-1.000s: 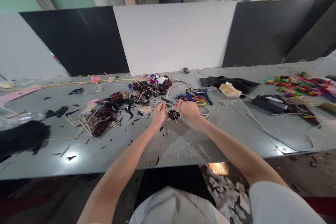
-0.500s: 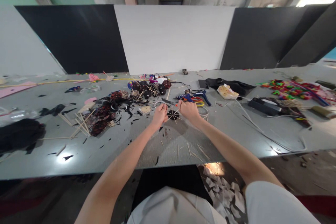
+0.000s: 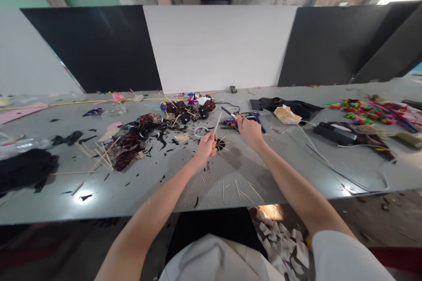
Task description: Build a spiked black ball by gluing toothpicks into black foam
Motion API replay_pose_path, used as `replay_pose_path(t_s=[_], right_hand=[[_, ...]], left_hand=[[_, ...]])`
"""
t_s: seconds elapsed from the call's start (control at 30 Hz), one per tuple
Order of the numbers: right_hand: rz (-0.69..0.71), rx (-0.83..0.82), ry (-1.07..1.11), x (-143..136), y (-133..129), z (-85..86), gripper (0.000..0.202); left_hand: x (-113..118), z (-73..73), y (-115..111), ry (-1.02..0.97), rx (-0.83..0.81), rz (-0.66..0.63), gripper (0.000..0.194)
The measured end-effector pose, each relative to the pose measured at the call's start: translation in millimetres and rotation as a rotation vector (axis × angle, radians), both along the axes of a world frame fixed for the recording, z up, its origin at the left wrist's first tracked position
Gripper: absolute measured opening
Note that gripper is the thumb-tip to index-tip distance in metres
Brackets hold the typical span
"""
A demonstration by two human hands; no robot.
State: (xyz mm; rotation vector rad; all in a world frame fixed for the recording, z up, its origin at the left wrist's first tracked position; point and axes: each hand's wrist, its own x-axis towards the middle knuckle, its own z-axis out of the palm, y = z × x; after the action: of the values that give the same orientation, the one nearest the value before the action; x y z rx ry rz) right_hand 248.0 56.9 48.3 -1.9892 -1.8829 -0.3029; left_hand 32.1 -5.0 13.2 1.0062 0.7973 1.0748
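My left hand (image 3: 206, 147) is closed around a thin wooden stick (image 3: 218, 122) that points up and away from me. Just right of its fingers, a black round piece (image 3: 220, 144) with pale sticks radiating from it lies on the table, partly covered by the hand. My right hand (image 3: 249, 131) grips a knife (image 3: 227, 113), whose dark blade points away to the left. Under and behind that hand is a blue glue gun (image 3: 259, 119), partly hidden. A white ring (image 3: 201, 131) lies beyond my left hand.
Dark spiky pieces (image 3: 184, 112) are heaped at the back centre. Loose sticks (image 3: 105, 156) lie with dark patterned cloth on the left, and cut stick bits (image 3: 244, 194) near the front edge. A power strip (image 3: 332, 134) with a white cable sits on the right.
My right hand has moved right and slightly away with the knife, so the blade is now apart from the stick. My left hand has shifted slightly right, still holding the stick.
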Motion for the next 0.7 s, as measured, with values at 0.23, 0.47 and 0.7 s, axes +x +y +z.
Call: replay_pose_path(t_s=[0.23,0.47,0.7], right_hand=[[0.252,0.035,0.240,4.3,11.8,-11.7,0.051],[0.494,-0.413,1.145,-5.9,11.5,-20.3,0.063],[0.608,-0.479,1.402,-13.8,9.9,-27.1,0.053]], left_hand=[[-6.3,-5.9,10.0,-0.005,-0.051,0.108,0.038],[-8.8,-4.8,12.5,-0.034,-0.079,0.118,0.037],[-12.0,-2.1,12.3,-0.064,-0.094,0.126,0.033]])
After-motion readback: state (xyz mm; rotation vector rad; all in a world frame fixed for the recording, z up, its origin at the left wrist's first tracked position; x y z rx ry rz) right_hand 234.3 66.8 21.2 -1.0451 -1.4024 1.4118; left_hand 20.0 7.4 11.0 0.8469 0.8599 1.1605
